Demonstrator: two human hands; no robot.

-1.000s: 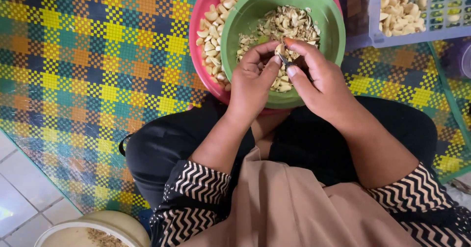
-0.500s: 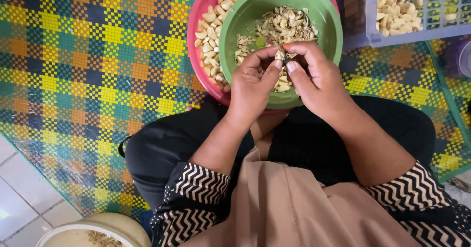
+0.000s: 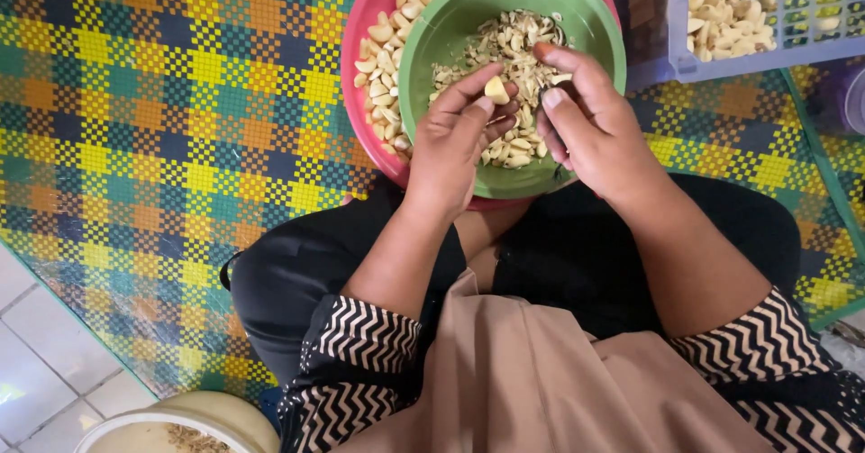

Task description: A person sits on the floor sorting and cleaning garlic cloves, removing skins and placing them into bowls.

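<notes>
A person is sitting on a plaid woven plastic mat (image 3: 162, 147) of yellow, green, orange and blue, a cream round tub (image 3: 194, 417) lying at its near left corner. The left hand (image 3: 455, 142) is pinching a pale peeled garlic clove (image 3: 496, 88) between thumb and fingertips, grip closed on it, just above a green round plastic bowl (image 3: 595, 39) of skins and scraps. That bowl is sitting inside a pink round plastic basin (image 3: 360, 34) of peeled cloves at the mat's far edge. The right hand (image 3: 599, 129) is hovering beside the clove, fingers half curled; whether it is holding anything cannot be told. Working well here probably means keeping the clove over the green bowl so loose skin is dropping inside. A lavender slotted plastic crate (image 3: 712, 61) of more cloves is standing at the far right.
</notes>
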